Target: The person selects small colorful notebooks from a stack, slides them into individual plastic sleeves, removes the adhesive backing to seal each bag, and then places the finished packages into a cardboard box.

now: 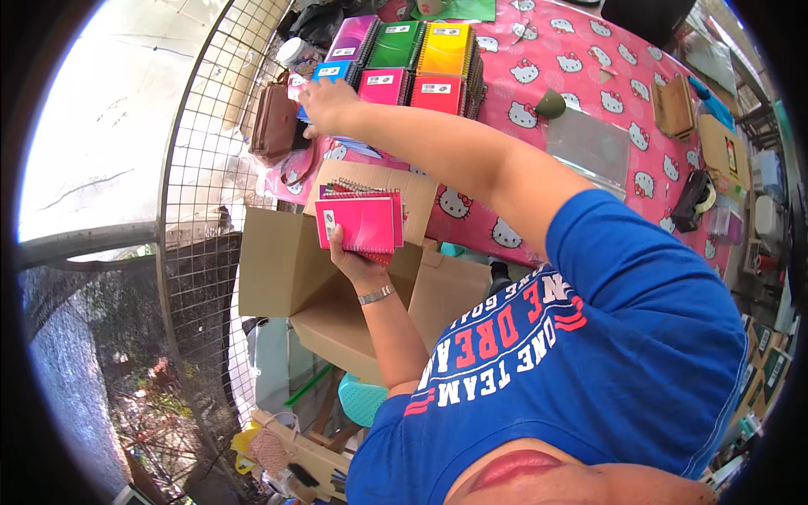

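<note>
My left hand [358,263], with a metal watch at its wrist, is closed around a bundle of spiral notebooks [358,220]. A pink cover faces up, and other covers show behind it. On the table, my right hand [331,105] reaches across to a stack of blue notebooks [337,70]. Its fingers are spread at the stack's near left edge, touching it; part of the stack is hidden under the hand. Beside it stand stacks with purple [352,38], green [395,44], yellow [444,49], pink [383,87] and red [436,94] covers.
An open cardboard box [278,265] stands below my left hand, by the wire mesh [198,126]. On the pink cat-patterned tablecloth [505,168] lie a brown bag [276,126], clear plastic sleeves [589,147], a dark green rounded object [550,104] and a tape dispenser [694,200].
</note>
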Demonstrator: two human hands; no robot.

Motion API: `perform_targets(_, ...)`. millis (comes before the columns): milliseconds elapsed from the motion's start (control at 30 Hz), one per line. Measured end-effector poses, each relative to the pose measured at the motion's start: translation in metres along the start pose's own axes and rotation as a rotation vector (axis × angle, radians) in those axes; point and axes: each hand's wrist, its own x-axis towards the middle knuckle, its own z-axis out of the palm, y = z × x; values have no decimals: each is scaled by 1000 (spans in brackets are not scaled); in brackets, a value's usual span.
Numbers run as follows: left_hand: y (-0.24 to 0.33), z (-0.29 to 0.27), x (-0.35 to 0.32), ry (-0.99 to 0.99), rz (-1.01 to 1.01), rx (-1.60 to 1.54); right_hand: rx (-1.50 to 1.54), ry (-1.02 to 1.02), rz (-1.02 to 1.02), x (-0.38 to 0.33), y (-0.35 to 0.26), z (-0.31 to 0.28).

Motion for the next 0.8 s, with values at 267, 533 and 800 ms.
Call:
perform_targets(267, -22, 6, -48, 106, -304, 81, 357, -113, -585, -72, -1, -50)
perform_targets(533, -121, 45, -68, -161, -686, 302, 438, -48, -222, -292, 124, -103)
perform_targets(800, -268, 122, -44, -527, -726, 502, 909, -35, 769, -458, 200, -137)
